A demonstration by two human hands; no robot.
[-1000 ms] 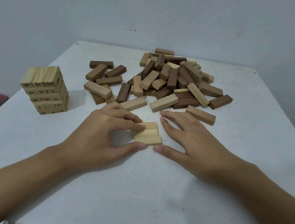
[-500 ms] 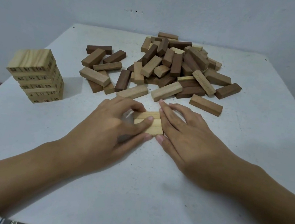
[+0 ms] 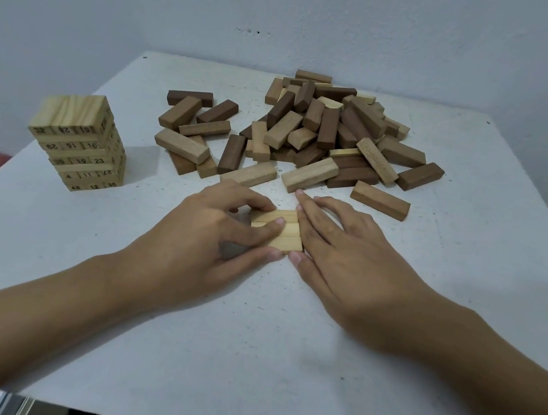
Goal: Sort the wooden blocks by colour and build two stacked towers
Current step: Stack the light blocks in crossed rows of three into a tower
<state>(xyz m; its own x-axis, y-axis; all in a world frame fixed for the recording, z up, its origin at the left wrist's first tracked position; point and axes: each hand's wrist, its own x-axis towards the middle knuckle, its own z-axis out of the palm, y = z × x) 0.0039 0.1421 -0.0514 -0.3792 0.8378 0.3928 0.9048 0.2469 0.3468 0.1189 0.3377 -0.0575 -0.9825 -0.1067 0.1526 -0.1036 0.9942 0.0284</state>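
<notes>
L hand grips pale blocks — R hand presses.

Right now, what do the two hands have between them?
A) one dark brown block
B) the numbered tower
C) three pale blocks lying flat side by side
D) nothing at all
C: the left hand pinches and the right hand presses three pale blocks lying flat side by side.
</notes>
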